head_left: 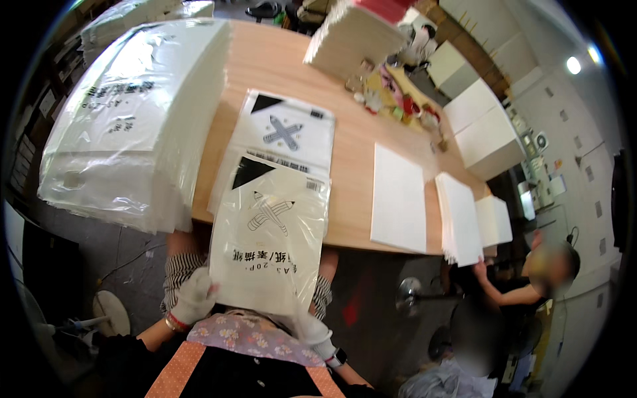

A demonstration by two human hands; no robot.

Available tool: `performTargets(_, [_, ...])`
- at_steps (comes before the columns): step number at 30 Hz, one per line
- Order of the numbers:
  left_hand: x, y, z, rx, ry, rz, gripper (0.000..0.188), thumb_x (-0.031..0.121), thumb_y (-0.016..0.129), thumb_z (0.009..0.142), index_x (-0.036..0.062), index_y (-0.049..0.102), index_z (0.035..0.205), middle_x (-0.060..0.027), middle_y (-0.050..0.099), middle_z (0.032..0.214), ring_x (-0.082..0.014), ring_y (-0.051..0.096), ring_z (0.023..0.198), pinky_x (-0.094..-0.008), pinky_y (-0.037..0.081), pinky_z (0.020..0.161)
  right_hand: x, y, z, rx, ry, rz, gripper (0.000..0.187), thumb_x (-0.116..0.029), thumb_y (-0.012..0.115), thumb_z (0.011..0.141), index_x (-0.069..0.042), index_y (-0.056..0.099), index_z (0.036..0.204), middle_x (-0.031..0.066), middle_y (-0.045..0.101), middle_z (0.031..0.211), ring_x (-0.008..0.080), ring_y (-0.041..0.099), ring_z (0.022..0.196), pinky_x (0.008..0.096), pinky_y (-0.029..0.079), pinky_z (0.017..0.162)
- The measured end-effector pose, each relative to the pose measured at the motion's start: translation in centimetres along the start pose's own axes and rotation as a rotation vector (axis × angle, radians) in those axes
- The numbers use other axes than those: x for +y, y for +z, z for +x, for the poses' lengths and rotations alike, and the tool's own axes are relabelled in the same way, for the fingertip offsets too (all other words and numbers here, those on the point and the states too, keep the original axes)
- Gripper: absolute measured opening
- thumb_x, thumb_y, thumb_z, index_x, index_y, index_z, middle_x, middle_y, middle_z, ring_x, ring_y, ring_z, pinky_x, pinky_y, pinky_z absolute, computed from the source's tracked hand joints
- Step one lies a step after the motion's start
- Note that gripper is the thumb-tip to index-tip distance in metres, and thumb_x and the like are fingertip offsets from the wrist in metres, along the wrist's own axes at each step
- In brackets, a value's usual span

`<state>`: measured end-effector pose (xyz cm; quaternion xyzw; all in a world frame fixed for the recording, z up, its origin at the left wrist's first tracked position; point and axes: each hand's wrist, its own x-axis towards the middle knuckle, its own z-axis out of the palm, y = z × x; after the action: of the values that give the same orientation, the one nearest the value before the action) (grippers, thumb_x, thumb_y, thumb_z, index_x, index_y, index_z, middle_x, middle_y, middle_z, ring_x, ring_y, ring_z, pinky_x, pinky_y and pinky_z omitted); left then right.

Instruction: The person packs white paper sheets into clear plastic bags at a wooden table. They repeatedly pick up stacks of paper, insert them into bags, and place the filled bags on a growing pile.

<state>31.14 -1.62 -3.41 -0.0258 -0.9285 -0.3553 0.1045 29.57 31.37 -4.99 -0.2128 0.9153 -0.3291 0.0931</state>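
Observation:
A paper packet in a clear plastic bag [269, 232], printed with crossed pencils and a black corner, lies partly over the table's near edge toward my lap. My left hand [194, 296], in a white glove with bare fingertips, is closed at the packet's lower left edge. At its lower right corner is my right hand [317, 337], also gloved, with a watch on the wrist; its fingers are blurred and partly hidden by the plastic. Beneath the packet's far end lies another similar bagged packet [285, 132].
A tall stack of bagged packets [126, 126] stands on the left of the wooden table [352, 132]. To the right lie a white paper stack [398, 199] and a fanned stack [459, 219]. A co-worker [511, 292] sits at the right. More stacks [355, 40] stand behind.

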Motion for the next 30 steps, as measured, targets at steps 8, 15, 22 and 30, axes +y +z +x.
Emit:
performTargets(8, [-2.2,2.4,0.5,0.134,-0.154,-0.251,0.011,0.006,0.052,0.082,0.0021,0.052,0.092,-0.0130,0.055,0.072,-0.0266,0.057,0.059,-0.0363,0.047,0.054,5.0,-2.4,0.3,-0.097,0.282,0.103,0.038,-0.017,0.056,0.087,-0.002,0.054,0.122,0.0202,0.064,0.107,0.0265,0.067,0.087,0.0354,0.052,0.077])
performTargets(15, [7.8,-1.9,9.7,0.192,0.301,-0.385,0.012,0.001,0.058,0.067,0.0061,0.053,0.076,-0.0096,0.054,0.072,-0.0260,0.057,0.061,-0.0314,0.046,0.053,7.6,2.2,6.5,0.162,0.279,0.455,0.032,-0.014,0.049,0.092,0.001,0.055,0.119,0.0103,0.060,0.109,0.0192,0.057,0.095,0.0305,0.046,0.086])
performTargets(22, [9.7,-16.4,10.6,0.401,0.927,-0.321,0.012,0.012,0.064,0.072,0.0101,0.053,0.076,-0.0040,0.059,0.077,-0.0180,0.057,0.055,-0.0308,0.046,0.047,-9.8,-1.2,16.6,0.031,0.103,1.466,0.037,-0.023,0.046,0.095,-0.001,0.046,0.125,0.0081,0.054,0.122,0.0233,0.055,0.107,0.0367,0.047,0.090])
performTargets(30, [-4.9,-31.8,13.7,1.257,0.531,-0.750,0.014,0.008,0.045,0.093,0.0031,0.057,0.090,-0.0027,0.056,0.094,-0.0125,0.053,0.089,-0.0305,0.044,0.088,-26.7,-4.5,26.3,-0.728,-0.279,1.419,0.032,-0.027,0.049,0.096,-0.002,0.052,0.116,0.0032,0.059,0.074,0.0166,0.063,0.064,0.0276,0.051,0.055])
